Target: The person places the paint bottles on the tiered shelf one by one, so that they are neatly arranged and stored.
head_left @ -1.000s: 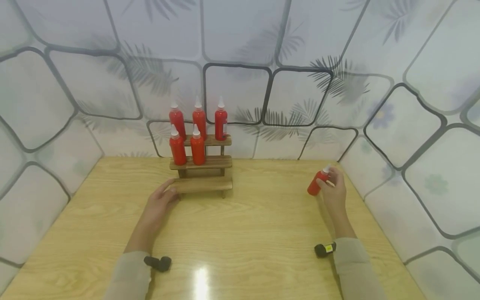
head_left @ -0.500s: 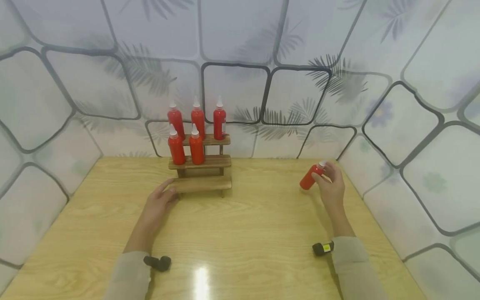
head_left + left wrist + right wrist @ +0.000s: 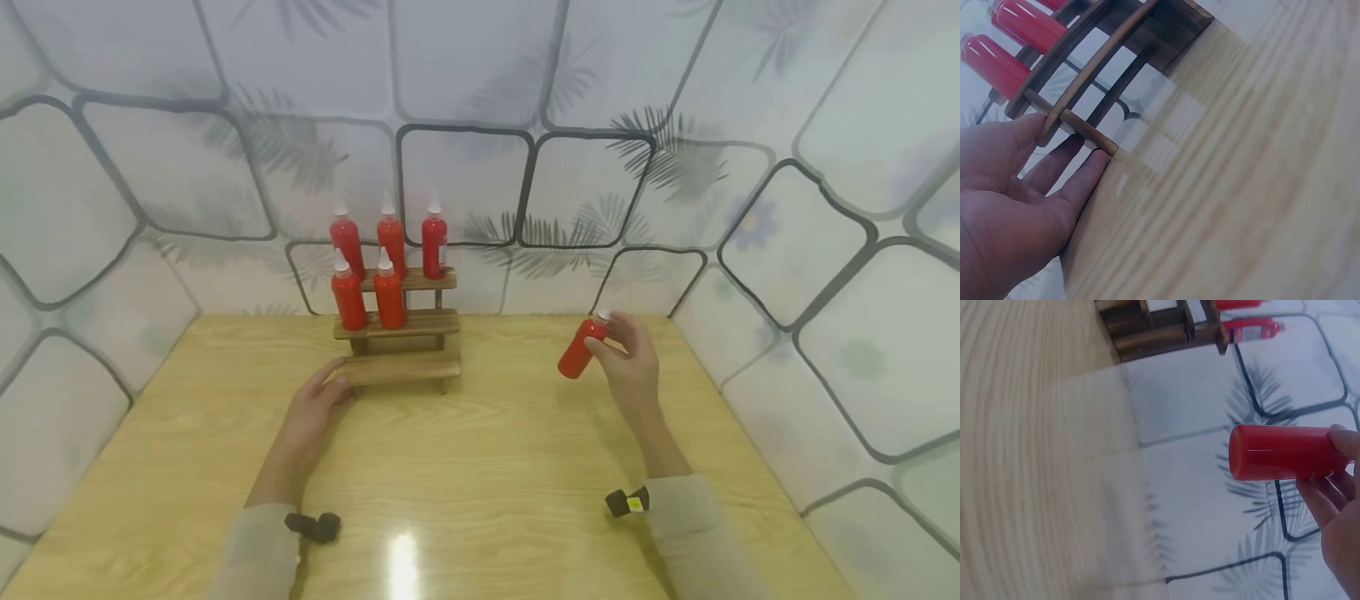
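Observation:
In the head view my right hand (image 3: 632, 367) holds a red squeeze bottle (image 3: 576, 350) near its white cap, tilted and raised above the table. The right wrist view shows the bottle's base (image 3: 1237, 452) pointing away from my fingers. My left hand (image 3: 315, 408) grips the left end of the lowest plank of a three-step wooden rack (image 3: 401, 367). Up close, thumb and fingers lie about the plank end and its leg (image 3: 1090, 131). Several like bottles stand upright on the rack: three along the top step, two on the middle step (image 3: 431, 320). The lowest step bears none.
The wood-grain table (image 3: 480, 475) runs back to a patterned wall (image 3: 465, 183) close behind the rack. Another wall (image 3: 847, 333) rises along the right side. Black wrist cameras sit at both cuffs, one (image 3: 313, 527) on the left.
My right hand has lifted the bottle and carried it left toward the rack, tilting with its base leading. My left hand stays at the rack's lowest plank.

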The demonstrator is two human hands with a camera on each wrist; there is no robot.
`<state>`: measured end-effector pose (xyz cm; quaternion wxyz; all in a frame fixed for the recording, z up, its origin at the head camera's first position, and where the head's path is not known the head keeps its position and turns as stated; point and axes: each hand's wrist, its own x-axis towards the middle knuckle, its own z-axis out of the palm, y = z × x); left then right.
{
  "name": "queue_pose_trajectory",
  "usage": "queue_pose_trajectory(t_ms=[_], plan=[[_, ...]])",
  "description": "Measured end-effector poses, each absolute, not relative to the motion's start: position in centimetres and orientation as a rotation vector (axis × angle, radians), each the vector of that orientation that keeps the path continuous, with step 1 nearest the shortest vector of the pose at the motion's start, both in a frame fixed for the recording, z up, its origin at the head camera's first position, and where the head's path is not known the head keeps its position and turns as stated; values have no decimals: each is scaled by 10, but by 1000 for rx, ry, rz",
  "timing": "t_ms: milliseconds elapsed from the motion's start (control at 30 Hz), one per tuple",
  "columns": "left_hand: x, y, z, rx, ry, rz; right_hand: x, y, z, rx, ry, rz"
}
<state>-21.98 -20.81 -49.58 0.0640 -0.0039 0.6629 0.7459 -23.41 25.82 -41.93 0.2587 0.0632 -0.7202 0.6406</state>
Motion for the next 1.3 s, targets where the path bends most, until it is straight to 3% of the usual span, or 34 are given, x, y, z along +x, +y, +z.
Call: queue_pose_trajectory(t_ms=[800, 1300], plan=[[-220, -210, -498, -18, 2005, 2239, -268, 165, -401, 571, -2072, 1687], [-220, -211, -497, -40, 1997, 2249, -295, 105, -384, 648, -2116, 1726]])
